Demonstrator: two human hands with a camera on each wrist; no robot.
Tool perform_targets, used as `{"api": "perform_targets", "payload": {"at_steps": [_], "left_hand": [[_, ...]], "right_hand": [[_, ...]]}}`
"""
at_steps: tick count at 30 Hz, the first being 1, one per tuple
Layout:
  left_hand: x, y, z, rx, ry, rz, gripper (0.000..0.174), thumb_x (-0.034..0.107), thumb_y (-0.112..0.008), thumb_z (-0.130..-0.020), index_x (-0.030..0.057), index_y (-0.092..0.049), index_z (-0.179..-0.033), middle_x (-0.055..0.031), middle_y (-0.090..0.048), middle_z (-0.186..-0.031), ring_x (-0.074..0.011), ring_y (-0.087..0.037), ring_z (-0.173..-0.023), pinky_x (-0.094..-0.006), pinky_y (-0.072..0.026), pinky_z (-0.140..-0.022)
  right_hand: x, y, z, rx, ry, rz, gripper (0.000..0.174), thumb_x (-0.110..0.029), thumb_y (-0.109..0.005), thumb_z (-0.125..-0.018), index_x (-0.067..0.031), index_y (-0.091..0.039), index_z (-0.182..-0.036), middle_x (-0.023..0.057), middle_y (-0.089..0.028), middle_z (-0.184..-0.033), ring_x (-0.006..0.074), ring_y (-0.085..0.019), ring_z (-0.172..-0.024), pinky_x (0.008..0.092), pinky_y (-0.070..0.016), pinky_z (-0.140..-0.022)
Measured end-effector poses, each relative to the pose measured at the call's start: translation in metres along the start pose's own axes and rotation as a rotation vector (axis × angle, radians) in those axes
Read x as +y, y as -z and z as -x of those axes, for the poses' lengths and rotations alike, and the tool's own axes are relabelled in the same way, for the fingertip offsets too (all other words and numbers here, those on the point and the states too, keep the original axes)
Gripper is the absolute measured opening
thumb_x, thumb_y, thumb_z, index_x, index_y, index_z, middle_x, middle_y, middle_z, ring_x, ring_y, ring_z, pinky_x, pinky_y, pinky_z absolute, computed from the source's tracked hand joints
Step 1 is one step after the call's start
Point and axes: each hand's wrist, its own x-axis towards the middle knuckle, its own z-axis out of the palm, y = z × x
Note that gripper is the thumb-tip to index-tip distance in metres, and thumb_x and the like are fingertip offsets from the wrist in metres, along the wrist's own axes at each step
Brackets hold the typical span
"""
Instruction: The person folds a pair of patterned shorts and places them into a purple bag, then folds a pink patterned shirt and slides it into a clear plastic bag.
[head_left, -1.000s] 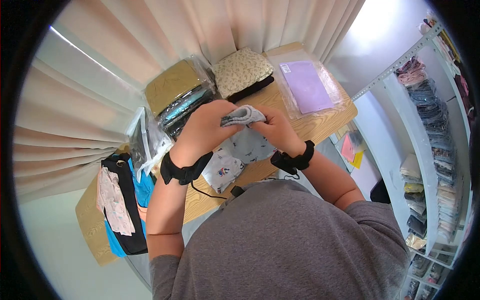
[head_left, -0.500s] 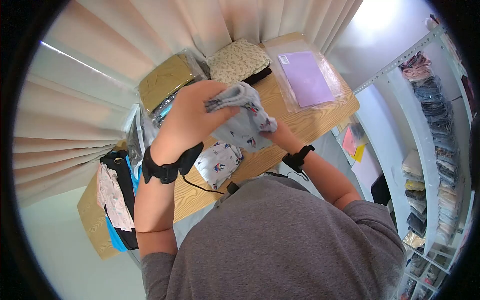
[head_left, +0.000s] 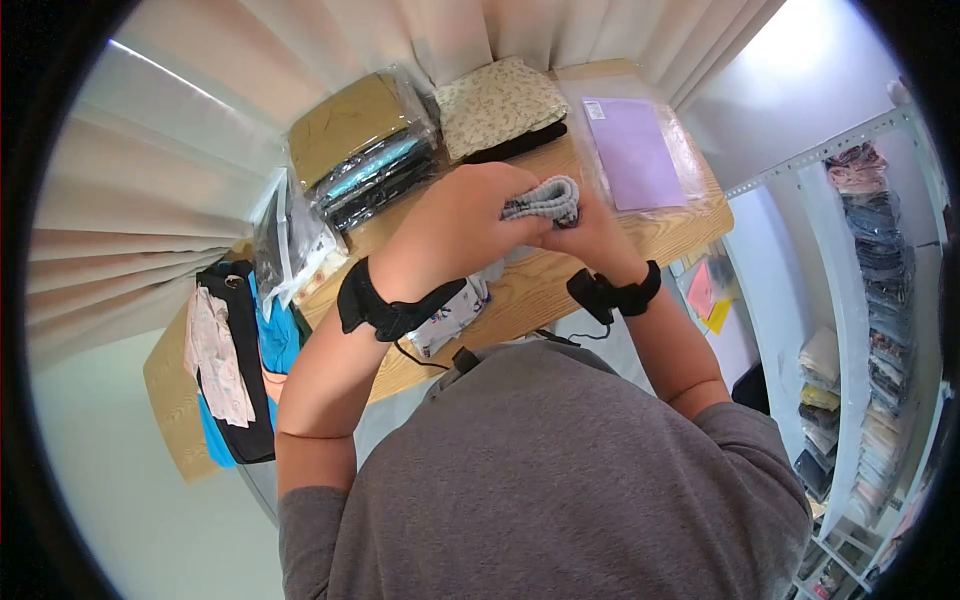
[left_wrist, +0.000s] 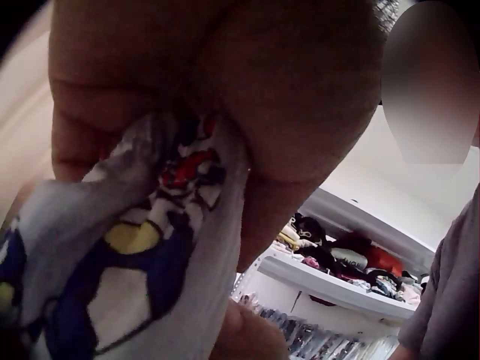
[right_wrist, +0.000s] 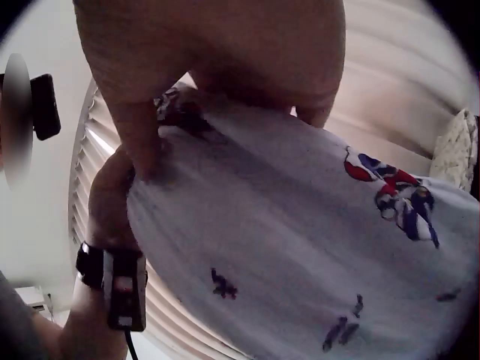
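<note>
Both hands meet over the table on a light garment [head_left: 548,203] with a gathered, ribbed waistband bunched up between them. My left hand [head_left: 465,225] grips the band from the left, its thumb along the near side. From the right, my right hand [head_left: 602,240] pinches the band's other end. Below the hands the cloth [right_wrist: 262,225] hangs down, printed with small red and blue figures; in the left wrist view, folds of the printed cloth [left_wrist: 127,277] come out of the left palm. Another white printed garment [head_left: 450,322] lies folded on the table, partly hidden by the left wrist.
Behind the hands are bagged clothes [head_left: 350,135], a folded floral cloth [head_left: 500,105] and a purple sheet [head_left: 635,155] on clear plastic. Black trousers [head_left: 240,375] and a pink garment [head_left: 215,360] lie at the left. Shelves of clothes [head_left: 875,250] stand at the right.
Half a second ago the right hand held the garment lower, with the cloth spread out. Now it has come up to the waistband beside the left hand, and the band is bunched together.
</note>
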Motion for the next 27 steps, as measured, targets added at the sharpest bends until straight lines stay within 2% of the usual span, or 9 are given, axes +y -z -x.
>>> {"api": "perform_targets", "payload": {"at_steps": [1, 3, 5, 6, 8, 10, 12, 18, 27], "left_hand": [[-0.003, -0.001, 0.002, -0.013, 0.013, 0.002, 0.03, 0.019, -0.068, -0.074, -0.0013, -0.062, -0.096, -0.0138, -0.062, -0.084, -0.0246, -0.06, -0.077, -0.0313, -0.046, -0.07], [-0.014, -0.007, 0.007, -0.023, 0.031, 0.012, 0.032, 0.019, -0.068, -0.074, -0.0014, -0.061, -0.098, -0.0142, -0.062, -0.086, -0.0244, -0.06, -0.079, -0.0313, -0.0463, -0.071], [-0.037, -0.025, 0.018, 0.557, -0.009, -0.006, 0.032, 0.019, -0.066, -0.077, -0.0011, -0.059, -0.101, -0.0141, -0.062, -0.087, -0.0259, -0.06, -0.08, -0.0326, -0.0462, -0.073], [-0.055, -0.034, 0.031, 0.558, -0.002, -0.003, 0.032, 0.019, -0.066, -0.077, -0.0011, -0.059, -0.101, -0.0141, -0.062, -0.087, -0.0259, -0.06, -0.08, -0.0326, -0.0462, -0.073], [-0.102, -0.053, 0.068, 0.605, 0.374, 0.058, 0.031, 0.021, -0.062, -0.081, 0.001, -0.057, -0.103, -0.0149, -0.062, -0.091, -0.0282, -0.059, -0.085, -0.0347, -0.0462, -0.075], [-0.137, -0.092, 0.1, 0.31, 0.579, -0.095, 0.031, 0.024, -0.059, -0.083, -0.0002, -0.055, -0.102, -0.0187, -0.057, -0.098, -0.0341, -0.055, -0.093, -0.0386, -0.0443, -0.08], [-0.181, -0.154, 0.132, 0.27, 0.613, -0.214, 0.046, 0.034, -0.063, -0.079, -0.0026, -0.053, -0.104, -0.0209, -0.056, -0.099, -0.0354, -0.055, -0.095, -0.0398, -0.0451, -0.082], [-0.192, -0.225, 0.116, 0.069, 0.961, -0.352, 0.081, 0.045, -0.067, -0.07, -0.0101, -0.04, -0.122, -0.0236, -0.051, -0.11, -0.0368, -0.049, -0.105, -0.0407, -0.0457, -0.085], [-0.21, -0.245, 0.118, 0.114, 1.038, -0.328, 0.06, 0.021, -0.06, -0.077, -0.007, -0.038, -0.125, -0.0216, -0.047, -0.114, -0.0361, -0.048, -0.105, -0.0416, -0.0459, -0.083]], "right_hand": [[-0.001, 0.005, -0.001, -0.152, -0.191, 0.042, 0.045, -0.009, -0.072, -0.072, -0.003, -0.056, -0.113, 0.005, -0.061, -0.106, 0.0127, -0.055, -0.097, 0.0288, -0.0431, -0.086], [0.003, 0.005, 0.002, -0.079, -0.235, 0.035, 0.04, -0.008, -0.07, -0.074, -0.0026, -0.057, -0.112, 0.0034, -0.062, -0.102, 0.0111, -0.056, -0.093, 0.0273, -0.0438, -0.084], [0.003, 0.007, 0.007, -0.009, -0.281, 0.027, 0.035, -0.007, -0.068, -0.077, -0.0021, -0.058, -0.11, 0.0019, -0.063, -0.099, 0.0095, -0.056, -0.089, 0.0259, -0.0446, -0.081], [-0.001, 0.011, 0.01, 0.075, -0.252, -0.03, 0.032, -0.007, -0.065, -0.079, -0.0014, -0.058, -0.11, 0.002, -0.063, -0.1, 0.0097, -0.056, -0.09, 0.026, -0.0442, -0.082], [-0.004, 0.021, 0.019, 0.162, -0.227, -0.085, 0.029, -0.007, -0.062, -0.082, -0.0006, -0.058, -0.11, 0.0021, -0.063, -0.1, 0.0099, -0.056, -0.091, 0.0261, -0.0438, -0.082], [-0.005, 0.036, 0.031, 0.294, -0.181, -0.085, 0.028, -0.006, -0.06, -0.083, 0.0008, -0.058, -0.11, 0.0023, -0.063, -0.102, 0.0101, -0.056, -0.09, 0.0258, -0.0431, -0.082], [-0.006, 0.046, 0.041, 0.383, -0.217, -0.102, 0.027, -0.006, -0.06, -0.083, 0.0008, -0.058, -0.109, 0.0024, -0.062, -0.102, 0.0102, -0.056, -0.091, 0.0254, -0.0424, -0.082], [0.005, 0.075, 0.058, 0.581, -0.307, -0.142, 0.026, -0.005, -0.061, -0.082, -0.0007, -0.058, -0.107, 0.0029, -0.061, -0.102, 0.0109, -0.056, -0.092, 0.0246, -0.0396, -0.085], [0.013, 0.086, 0.046, 0.579, -0.279, -0.243, 0.024, -0.002, -0.06, -0.083, 0.0001, -0.058, -0.107, 0.0039, -0.062, -0.102, 0.0114, -0.057, -0.093, 0.0249, -0.0407, -0.085]]}}
